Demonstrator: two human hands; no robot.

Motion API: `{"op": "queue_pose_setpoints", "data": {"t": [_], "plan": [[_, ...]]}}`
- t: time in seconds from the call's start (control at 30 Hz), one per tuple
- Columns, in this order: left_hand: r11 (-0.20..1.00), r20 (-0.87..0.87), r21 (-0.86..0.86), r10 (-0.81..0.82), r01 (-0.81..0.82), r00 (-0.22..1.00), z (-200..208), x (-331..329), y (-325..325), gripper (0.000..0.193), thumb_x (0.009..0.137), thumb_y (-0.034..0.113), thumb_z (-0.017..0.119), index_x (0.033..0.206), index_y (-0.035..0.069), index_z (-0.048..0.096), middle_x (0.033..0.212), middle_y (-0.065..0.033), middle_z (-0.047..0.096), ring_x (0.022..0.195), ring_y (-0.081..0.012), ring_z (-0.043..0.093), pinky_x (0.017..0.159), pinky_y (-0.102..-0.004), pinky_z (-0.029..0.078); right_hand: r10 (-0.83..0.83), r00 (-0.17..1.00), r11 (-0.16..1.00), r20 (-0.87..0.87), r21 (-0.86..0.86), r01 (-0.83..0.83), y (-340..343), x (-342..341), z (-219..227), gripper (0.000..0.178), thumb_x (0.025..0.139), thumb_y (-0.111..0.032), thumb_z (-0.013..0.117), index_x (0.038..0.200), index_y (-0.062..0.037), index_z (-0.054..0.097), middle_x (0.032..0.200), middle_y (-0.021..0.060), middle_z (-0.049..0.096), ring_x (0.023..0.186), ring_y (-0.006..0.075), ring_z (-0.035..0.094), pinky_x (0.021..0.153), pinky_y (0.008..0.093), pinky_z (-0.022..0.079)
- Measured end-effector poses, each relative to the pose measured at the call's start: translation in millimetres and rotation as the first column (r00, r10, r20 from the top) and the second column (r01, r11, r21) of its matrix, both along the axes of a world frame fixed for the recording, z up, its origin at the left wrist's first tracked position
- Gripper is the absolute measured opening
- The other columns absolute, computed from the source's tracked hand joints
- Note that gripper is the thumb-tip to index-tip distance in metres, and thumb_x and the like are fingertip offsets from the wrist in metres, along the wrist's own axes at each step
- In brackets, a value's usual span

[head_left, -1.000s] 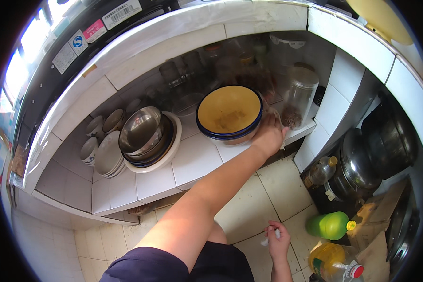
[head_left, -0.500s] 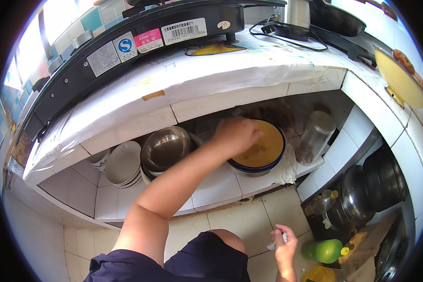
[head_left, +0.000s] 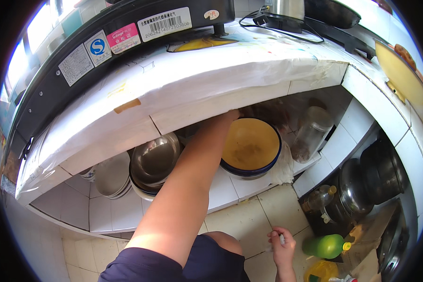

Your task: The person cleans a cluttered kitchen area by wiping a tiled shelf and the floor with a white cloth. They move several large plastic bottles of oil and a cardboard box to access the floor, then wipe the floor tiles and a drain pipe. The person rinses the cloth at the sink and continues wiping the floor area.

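My left arm stretches into the tiled shelf, and my left hand [head_left: 233,114] is under the counter's edge at the back left of an enamel basin. Its fingers are hidden there. The basin [head_left: 251,145] is yellow inside with a dark blue rim and brownish marks on its bottom. It sits on the shelf to the right of my forearm. Low above the floor, my right hand [head_left: 283,246] is closed around a small crumpled white wad [head_left: 281,238], mostly covered by the fingers. Left of my forearm, a steel bowl [head_left: 155,160] rests beside stacked white bowls [head_left: 112,176].
The counter's front edge [head_left: 192,108] overhangs the shelf. A clear jar [head_left: 310,134] and a pale cloth [head_left: 282,164] are right of the basin. Dark pots [head_left: 383,174], a green bottle [head_left: 325,246] and an oil bottle [head_left: 320,197] stand lower right. A black stove [head_left: 117,42] is on the counter.
My left hand has moved from above the basin to deeper in the shelf, past its left rim. The view has shifted slightly. My right hand still holds the white wad.
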State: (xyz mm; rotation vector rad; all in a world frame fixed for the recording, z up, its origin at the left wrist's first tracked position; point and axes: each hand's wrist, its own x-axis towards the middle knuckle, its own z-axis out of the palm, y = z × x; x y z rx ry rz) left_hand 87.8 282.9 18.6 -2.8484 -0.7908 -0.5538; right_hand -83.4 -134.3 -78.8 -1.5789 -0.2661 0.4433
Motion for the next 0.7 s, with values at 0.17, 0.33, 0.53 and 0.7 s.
{"op": "queue_pose_setpoints", "data": {"t": [0.17,0.33,0.53,0.7], "plan": [[1.0,-0.014,-0.015,-0.019,0.019,1.0,3.0,8.4,8.6,0.02,0.081,0.022,0.054,0.089,0.009,0.067,0.094,-0.0131,0.065,0.092,-0.0291,0.061,0.078,-0.0415,0.048,0.012,0.999,1.0,-0.033,0.014,-0.012,8.2,6.2,11.6,0.014,0.087,-0.004,0.056,0.099,-0.0001,0.061,0.079,0.0062,0.062,0.068,0.0101,0.057,0.063,0.0227,0.047],[0.993,-0.069,-0.088,-0.09,0.084,0.994,6.8,-2.9,14.7,0.021,0.081,0.02,0.053,0.09,0.009,0.067,0.096,-0.0135,0.065,0.093,-0.0293,0.062,0.079,-0.0421,0.049,0.19,0.798,0.982,0.571,-0.121,-0.147,59.2,36.6,53.3,0.022,0.082,-0.001,0.057,0.104,-0.006,0.061,0.097,0.0071,0.061,0.079,0.0207,0.061,0.067,0.0292,0.049],[0.998,-0.061,-0.026,-0.057,0.055,0.997,-11.3,-0.1,15.1,0.022,0.08,0.017,0.052,0.091,0.008,0.068,0.098,-0.0141,0.065,0.095,-0.0295,0.062,0.08,-0.0428,0.049,0.58,0.444,0.811,0.683,-0.532,-0.242,107.5,36.8,72.6,0.042,0.081,-0.002,0.052,0.122,-0.0114,0.052,0.126,0.0031,0.052,0.092,0.0268,0.061,0.073,0.0367,0.051],[0.998,-0.117,0.046,-0.037,0.043,0.992,-20.5,12.2,16.1,0.023,0.08,0.015,0.051,0.092,0.008,0.069,0.1,-0.0145,0.065,0.096,-0.0297,0.062,0.08,-0.0434,0.049,0.732,0.452,0.637,0.51,-0.748,-0.187,110.3,32.0,31.3,0.052,0.081,-0.004,0.045,0.132,-0.014,0.043,0.141,-0.0025,0.038,0.089,0.0243,0.063,0.073,0.0375,0.052]]}}
